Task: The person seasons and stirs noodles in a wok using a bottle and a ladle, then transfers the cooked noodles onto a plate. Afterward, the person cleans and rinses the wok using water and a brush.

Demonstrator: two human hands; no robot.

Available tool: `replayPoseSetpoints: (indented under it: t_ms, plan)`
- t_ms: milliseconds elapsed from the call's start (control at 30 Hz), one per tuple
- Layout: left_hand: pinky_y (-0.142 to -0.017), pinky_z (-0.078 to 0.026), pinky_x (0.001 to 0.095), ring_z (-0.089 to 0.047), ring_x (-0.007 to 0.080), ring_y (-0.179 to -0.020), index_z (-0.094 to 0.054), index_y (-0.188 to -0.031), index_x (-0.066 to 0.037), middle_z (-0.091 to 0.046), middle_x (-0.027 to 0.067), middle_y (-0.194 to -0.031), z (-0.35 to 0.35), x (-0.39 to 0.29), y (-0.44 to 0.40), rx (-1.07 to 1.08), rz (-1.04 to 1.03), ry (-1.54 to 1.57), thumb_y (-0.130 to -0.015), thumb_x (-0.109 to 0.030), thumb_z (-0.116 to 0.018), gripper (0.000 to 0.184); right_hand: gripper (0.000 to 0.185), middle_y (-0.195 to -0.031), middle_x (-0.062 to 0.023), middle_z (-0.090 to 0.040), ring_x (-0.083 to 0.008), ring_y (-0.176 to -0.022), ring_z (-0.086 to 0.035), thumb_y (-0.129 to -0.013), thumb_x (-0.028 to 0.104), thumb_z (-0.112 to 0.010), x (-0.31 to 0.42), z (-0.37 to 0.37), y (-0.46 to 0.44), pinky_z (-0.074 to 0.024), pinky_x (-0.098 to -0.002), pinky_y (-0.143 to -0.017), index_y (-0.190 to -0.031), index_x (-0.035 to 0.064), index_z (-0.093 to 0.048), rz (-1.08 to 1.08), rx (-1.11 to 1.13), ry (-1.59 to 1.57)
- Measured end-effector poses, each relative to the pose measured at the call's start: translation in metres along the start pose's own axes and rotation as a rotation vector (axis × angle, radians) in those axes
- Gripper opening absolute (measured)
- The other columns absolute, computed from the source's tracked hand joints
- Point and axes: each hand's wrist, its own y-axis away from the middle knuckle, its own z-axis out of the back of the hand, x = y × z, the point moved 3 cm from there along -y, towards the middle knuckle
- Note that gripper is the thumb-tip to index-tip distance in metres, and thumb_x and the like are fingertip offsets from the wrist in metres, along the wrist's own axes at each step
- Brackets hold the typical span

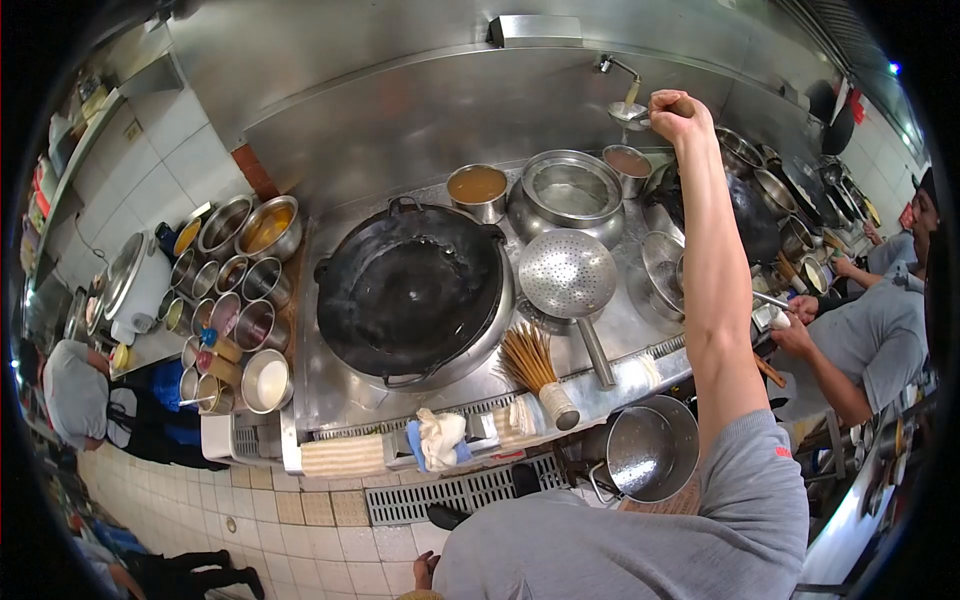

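My right hand (678, 115), stretched far forward, is closed around the wooden end of a ladle handle. The metal ladle bowl (628, 113) is just left of that hand, beneath a wall faucet (632, 88). My left hand (425, 570) hangs low beside my body, away from the stove; its fingers are too small and partly hidden to read. A large black wok (410, 290) sits on the stove with a little liquid shining inside. Right of it, a perforated strainer (567, 272) lies below a steel pot of clear liquid (572, 190).
A bamboo brush (540, 375) and cloths (440, 438) lie along the stove's front edge. Sauce containers (478, 185) stand behind; many bowls (268, 228) are at left. A deep pot (652, 450) is below the edge. Co-workers (870, 330) stand at right, another person (75, 395) at left.
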Motion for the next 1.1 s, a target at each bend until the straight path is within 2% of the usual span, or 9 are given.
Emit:
replayPoseSetpoints:
  t_ms: [233, 333, 433, 533, 633, 733, 1000, 1033, 1100]
  plan:
    - [-0.077, -0.055, 0.03, -0.068, 0.0295, -0.087, -0.056, -0.118, 0.01, -0.068, 0.0242, -0.096, 0.014, 0.021, -0.032, 0.007, -0.345, -0.68, -0.084, -0.008, -0.064, 0.039, 0.022, -0.058, -0.0016, -0.047, -0.0125, -0.047, -0.048, -0.093, 0.01, -0.038, -0.001, -0.012, 0.001, -0.0428, -0.0229, -0.041, -0.072, 0.0068, -0.044, -0.031, -0.014, -0.032]
    - [-0.074, -0.055, 0.0285, -0.068, 0.0282, -0.086, -0.057, -0.118, 0.009, -0.068, 0.0235, -0.097, 0.003, 0.003, -0.008, 0.019, -0.027, -0.036, -0.083, -0.008, -0.067, 0.04, 0.021, -0.058, -0.0016, -0.048, -0.0126, -0.046, -0.048, -0.093, 0.01, -0.038, -0.003, -0.013, 0.002, -0.0428, -0.023, -0.041, -0.073, 0.0067, -0.044, -0.04, 0.008, -0.024]
    - [-0.074, -0.055, 0.0285, -0.068, 0.0286, -0.084, -0.058, -0.117, 0.009, -0.068, 0.0239, -0.097, -0.002, -0.004, -0.001, -0.008, -0.064, -0.217, -0.083, -0.007, -0.066, 0.039, 0.021, -0.057, -0.0014, -0.048, -0.0127, -0.045, -0.048, -0.094, 0.01, -0.037, -0.003, -0.011, -0.001, -0.0431, -0.023, -0.041, -0.074, 0.0068, -0.044, -0.009, 0.014, -0.005]
    - [-0.073, -0.055, 0.0288, -0.068, 0.0283, -0.082, -0.057, -0.118, 0.01, -0.067, 0.0256, -0.097, 0.012, 0.022, -0.034, -0.009, -0.331, -0.659, -0.082, -0.005, -0.065, 0.039, 0.021, -0.057, -0.0013, -0.047, -0.0128, -0.044, -0.047, -0.094, 0.01, -0.037, 0.0, -0.01, -0.006, -0.0432, -0.023, -0.041, -0.075, 0.0068, -0.044, -0.004, 0.007, -0.022]
    - [-0.071, -0.056, 0.0294, -0.069, 0.0264, -0.08, -0.057, -0.118, 0.009, -0.068, 0.0245, -0.097, -0.002, -0.01, 0.003, -0.009, -0.023, -0.113, -0.08, -0.008, -0.069, 0.043, 0.02, -0.057, -0.0014, -0.047, -0.0129, -0.044, -0.047, -0.095, 0.009, -0.036, 0.0, -0.009, -0.007, -0.0431, -0.023, -0.04, -0.076, 0.0066, -0.044, 0.005, -0.021, -0.032]
    - [-0.068, -0.055, 0.0282, -0.069, 0.0237, -0.079, -0.057, -0.119, 0.009, -0.068, 0.0235, -0.095, -0.002, -0.019, 0.008, 0.029, -0.266, -0.68, -0.08, -0.008, -0.07, 0.044, 0.019, -0.057, -0.0016, -0.047, -0.013, -0.044, -0.048, -0.094, 0.008, -0.037, -0.002, -0.009, -0.007, -0.0433, -0.023, -0.04, -0.077, 0.0065, -0.044, 0.0, -0.036, -0.067]
    - [-0.07, -0.055, 0.0292, -0.069, 0.0242, -0.079, -0.063, -0.112, 0.005, -0.069, 0.0212, -0.095, -0.006, -0.019, 0.012, -0.002, -0.184, -0.346, -0.078, -0.02, -0.076, 0.044, 0.02, -0.058, -0.0019, -0.048, -0.0129, -0.045, -0.049, -0.092, 0.007, -0.038, -0.003, -0.006, 0.0, -0.0441, -0.0225, -0.041, -0.073, 0.0065, -0.044, -0.065, -0.1, -0.084]
    - [-0.072, -0.055, 0.0307, -0.069, 0.0253, -0.081, -0.064, -0.112, 0.004, -0.07, 0.0204, -0.097, -0.001, -0.009, 0.002, 0.013, -0.187, -0.32, -0.077, -0.023, -0.077, 0.046, 0.009, -0.06, -0.0026, -0.048, -0.0136, -0.046, -0.048, -0.091, 0.006, -0.038, -0.001, -0.005, -0.002, -0.0436, -0.023, -0.041, -0.095, 0.0051, -0.031, -0.036, -0.078, -0.082]
    - [-0.079, -0.054, 0.0333, -0.068, 0.0276, -0.091, -0.065, -0.114, -0.001, -0.069, 0.0189, -0.102, 0.016, 0.023, -0.038, -0.005, -0.209, -0.564, -0.076, -0.029, -0.077, 0.049, 0.048, -0.062, -0.0037, -0.047, -0.0146, -0.047, -0.047, -0.089, 0.004, -0.039, 0.001, -0.004, -0.002, -0.0433, -0.0236, -0.041, -0.127, 0.0046, -0.009, -0.001, -0.046, -0.088]
